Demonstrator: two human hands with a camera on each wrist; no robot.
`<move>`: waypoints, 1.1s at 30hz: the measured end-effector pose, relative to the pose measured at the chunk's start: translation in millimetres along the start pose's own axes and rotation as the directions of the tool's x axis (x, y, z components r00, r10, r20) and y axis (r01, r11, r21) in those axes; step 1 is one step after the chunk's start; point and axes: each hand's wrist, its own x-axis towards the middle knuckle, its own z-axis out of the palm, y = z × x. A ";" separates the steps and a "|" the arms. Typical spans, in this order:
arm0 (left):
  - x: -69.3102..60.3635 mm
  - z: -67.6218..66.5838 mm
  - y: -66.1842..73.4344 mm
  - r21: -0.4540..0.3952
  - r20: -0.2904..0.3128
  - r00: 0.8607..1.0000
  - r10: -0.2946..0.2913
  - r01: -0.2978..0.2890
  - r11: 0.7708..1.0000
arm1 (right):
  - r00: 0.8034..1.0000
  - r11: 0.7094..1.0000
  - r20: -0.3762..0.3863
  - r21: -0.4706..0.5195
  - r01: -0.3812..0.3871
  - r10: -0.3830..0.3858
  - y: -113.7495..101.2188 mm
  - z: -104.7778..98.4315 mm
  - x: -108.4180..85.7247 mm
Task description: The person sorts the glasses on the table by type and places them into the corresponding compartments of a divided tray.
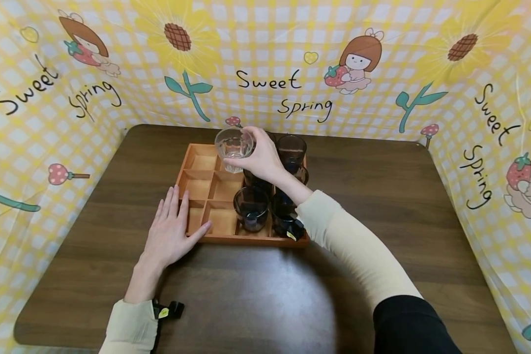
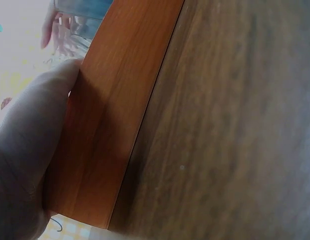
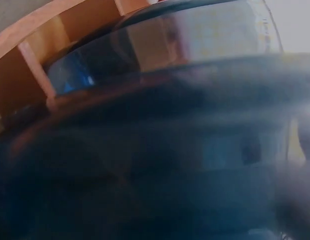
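Observation:
My right hand (image 1: 265, 156) holds a clear glass (image 1: 232, 147) by its side, thumb and fingers around it, over the back part of a wooden divided tray (image 1: 248, 240). My left hand (image 1: 170, 231) lies at the tray's left front corner with its fingers straight. In the left wrist view, the left hand (image 2: 30, 135) touches the tray's orange-brown side wall (image 2: 110, 110). Dark glasses (image 1: 251, 209) stand in the right-hand compartments, some partly hidden behind the right hand and forearm. Dark glass surfaces (image 3: 159, 150) fill most of the right wrist view.
The tray rests on a dark brown wooden table (image 1: 371, 196). Left-hand compartments (image 1: 199, 187) show their bare wooden floors. A yellow checked cloth (image 1: 265, 39) printed with flowers and figures hangs behind the table and along both sides.

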 end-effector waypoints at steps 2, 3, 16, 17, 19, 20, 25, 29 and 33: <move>0.0 0.8 0.1 0.005 0.000 1.000 0.001 -0.001 1.000 | 1.000 0.997 0.019 -0.073 0.014 -0.013 6.2 4.1 2.6; 0.1 1.2 0.1 0.008 -0.001 1.000 0.001 -0.001 1.000 | 0.999 0.995 0.035 -0.101 0.011 -0.008 7.9 5.4 3.7; 0.7 1.3 0.8 0.001 0.009 1.000 0.002 -0.002 1.000 | 0.952 0.966 0.167 -0.027 -0.256 0.257 -36.2 -27.4 14.3; 0.7 0.7 0.5 0.003 0.009 1.000 0.001 -0.001 1.000 | 0.945 0.959 0.178 0.022 -0.282 0.273 -45.5 -35.4 12.4; 0.3 -0.4 0.0 0.006 0.009 1.000 -0.001 0.001 1.000 | 0.939 0.947 0.191 0.094 -0.308 0.287 -55.4 -44.7 12.5; -0.2 -0.7 0.0 0.006 0.009 1.000 -0.002 0.002 1.000 | 0.939 0.946 0.195 0.101 -0.307 0.284 -59.1 -47.3 13.2; -0.9 0.5 0.4 0.005 0.009 1.000 -0.001 0.001 1.000 | 0.954 0.964 0.172 0.064 -0.260 0.246 -59.7 -41.6 24.0; 0.0 0.6 0.3 0.009 0.010 1.000 -0.001 0.001 1.000 | 0.959 0.967 0.131 0.017 -0.255 0.250 -46.4 -26.0 36.4; -0.5 -0.1 0.0 0.014 0.004 1.000 -0.002 0.002 1.000 | 0.974 0.979 0.096 -0.022 -0.205 0.206 -32.5 -11.8 45.0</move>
